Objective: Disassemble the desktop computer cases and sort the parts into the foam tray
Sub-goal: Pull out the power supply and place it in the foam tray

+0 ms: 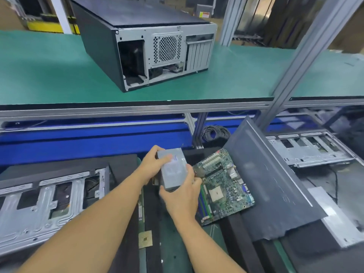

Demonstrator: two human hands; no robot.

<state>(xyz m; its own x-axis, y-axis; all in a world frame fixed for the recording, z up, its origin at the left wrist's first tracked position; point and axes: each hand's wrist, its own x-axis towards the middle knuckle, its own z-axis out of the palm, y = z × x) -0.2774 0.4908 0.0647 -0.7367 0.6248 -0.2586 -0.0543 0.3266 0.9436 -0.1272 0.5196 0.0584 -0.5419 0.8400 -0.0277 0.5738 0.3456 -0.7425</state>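
Two-handed grip, left hand [152,163] and right hand [182,194], on power supply [172,169]

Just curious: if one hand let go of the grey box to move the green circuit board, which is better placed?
Probably the right hand: it grips the grey box on the side beside the circuit board; the left hand holds the far side.

No legible text found. The pale label [174,165] on the grey power supply [171,180] is blurred. The orange-and-white sticker [205,15] in the background is too small to read. Markings on the motherboard [222,186] cannot be made out.
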